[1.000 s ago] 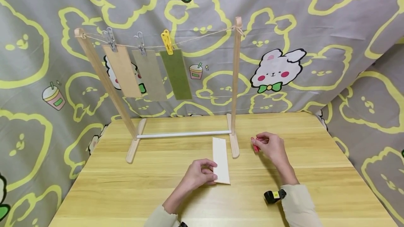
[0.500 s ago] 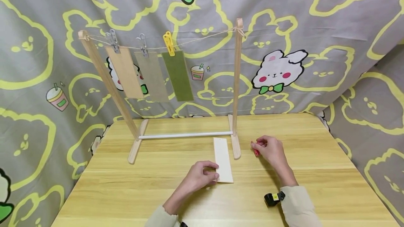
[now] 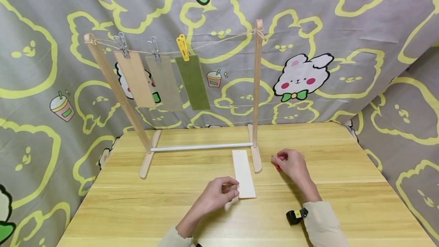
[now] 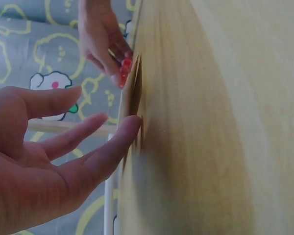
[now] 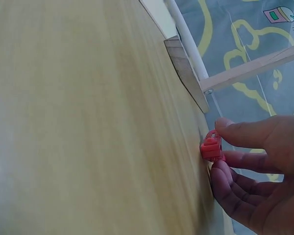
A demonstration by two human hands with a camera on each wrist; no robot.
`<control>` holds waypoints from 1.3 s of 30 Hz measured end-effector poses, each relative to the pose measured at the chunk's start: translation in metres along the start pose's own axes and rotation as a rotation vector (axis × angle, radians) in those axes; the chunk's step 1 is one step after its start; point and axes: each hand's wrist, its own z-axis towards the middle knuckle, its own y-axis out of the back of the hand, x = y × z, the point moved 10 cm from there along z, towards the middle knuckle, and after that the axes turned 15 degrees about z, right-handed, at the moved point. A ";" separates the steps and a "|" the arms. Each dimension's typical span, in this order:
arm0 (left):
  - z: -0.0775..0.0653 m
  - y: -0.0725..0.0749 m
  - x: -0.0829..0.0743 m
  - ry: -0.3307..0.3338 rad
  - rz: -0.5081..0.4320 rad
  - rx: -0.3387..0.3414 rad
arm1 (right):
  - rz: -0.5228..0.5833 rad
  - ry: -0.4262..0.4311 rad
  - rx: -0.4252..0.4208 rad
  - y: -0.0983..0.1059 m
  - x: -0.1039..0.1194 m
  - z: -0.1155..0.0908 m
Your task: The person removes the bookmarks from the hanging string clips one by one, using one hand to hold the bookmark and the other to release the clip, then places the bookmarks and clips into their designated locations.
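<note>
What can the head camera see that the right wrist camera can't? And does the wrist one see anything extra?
Only the head view shows the left hand, the green card hanging on the string and the yellow clip above it.

Only the right wrist view shows a little round screw-like dot where a wooden post meets its foot.

Both show the right hand pinching a red clip, plus the white rod and the table.

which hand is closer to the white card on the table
Left: the left hand is right at the white card's left edge; the right hand is farther off, beyond the stand's right foot, pinching a red clip.
</note>
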 end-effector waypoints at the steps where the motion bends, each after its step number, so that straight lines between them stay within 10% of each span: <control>1: -0.001 0.000 0.000 -0.004 0.011 -0.002 | -0.003 0.004 0.000 -0.001 0.000 0.000; 16: 0.004 0.005 0.000 -0.045 -0.084 0.008 | -0.029 -0.002 -0.019 0.001 0.000 -0.003; 39: 0.020 0.054 -0.031 -0.203 -0.040 -0.159 | 0.051 0.044 -0.029 0.017 0.017 -0.005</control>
